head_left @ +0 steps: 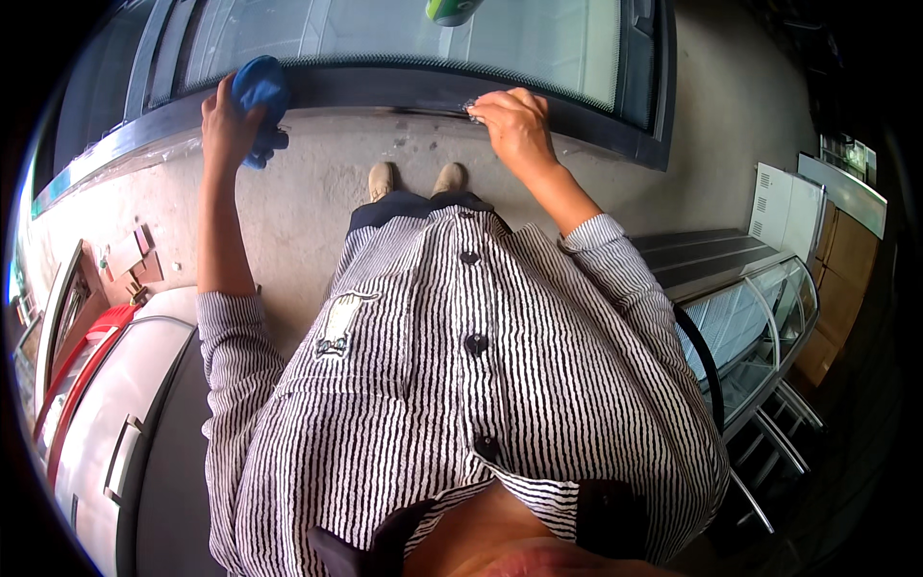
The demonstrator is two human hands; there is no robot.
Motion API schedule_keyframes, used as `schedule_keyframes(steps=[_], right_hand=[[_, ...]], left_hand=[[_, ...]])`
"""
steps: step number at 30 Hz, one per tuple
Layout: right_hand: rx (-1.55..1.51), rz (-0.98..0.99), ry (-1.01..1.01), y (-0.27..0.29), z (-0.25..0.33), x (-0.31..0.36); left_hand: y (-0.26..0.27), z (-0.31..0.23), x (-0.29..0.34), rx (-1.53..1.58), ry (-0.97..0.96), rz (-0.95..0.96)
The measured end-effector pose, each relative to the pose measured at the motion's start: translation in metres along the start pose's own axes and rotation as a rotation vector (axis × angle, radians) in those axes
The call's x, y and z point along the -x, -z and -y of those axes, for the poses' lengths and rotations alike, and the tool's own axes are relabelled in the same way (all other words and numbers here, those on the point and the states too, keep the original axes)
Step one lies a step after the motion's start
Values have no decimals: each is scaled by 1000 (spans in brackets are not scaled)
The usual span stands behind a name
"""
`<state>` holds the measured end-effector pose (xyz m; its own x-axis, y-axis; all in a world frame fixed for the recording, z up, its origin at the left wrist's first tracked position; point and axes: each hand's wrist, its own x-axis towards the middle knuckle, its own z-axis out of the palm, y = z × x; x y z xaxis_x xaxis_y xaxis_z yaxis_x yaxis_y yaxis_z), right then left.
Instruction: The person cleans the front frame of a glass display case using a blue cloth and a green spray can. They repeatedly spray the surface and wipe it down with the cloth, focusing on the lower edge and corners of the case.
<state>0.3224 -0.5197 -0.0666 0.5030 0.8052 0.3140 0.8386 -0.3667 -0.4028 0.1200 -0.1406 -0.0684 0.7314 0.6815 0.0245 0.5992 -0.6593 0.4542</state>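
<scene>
I can read no words, numbers or signs here; on the green container (450, 12) at the top edge, I make out no clear lettering.

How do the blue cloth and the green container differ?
The blue cloth is bunched and soft-looking; the green container looks smooth and rounded.
The cloth is gripped in the left hand; no hand touches the visible part of the container.
The container is cut off by the picture's top edge; the cloth isn't.
Shared: both are strongly coloured.
</scene>
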Motion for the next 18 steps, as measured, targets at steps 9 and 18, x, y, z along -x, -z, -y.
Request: schedule_keyframes(steps=[9,18], right_hand=[[-49,-87,-85,-12,0,-8],[-18,-159,-142,-19,10,-13]], left_hand=[[0,0,-2,-1,14,3],[-2,0,-3,-38,-43,-23]])
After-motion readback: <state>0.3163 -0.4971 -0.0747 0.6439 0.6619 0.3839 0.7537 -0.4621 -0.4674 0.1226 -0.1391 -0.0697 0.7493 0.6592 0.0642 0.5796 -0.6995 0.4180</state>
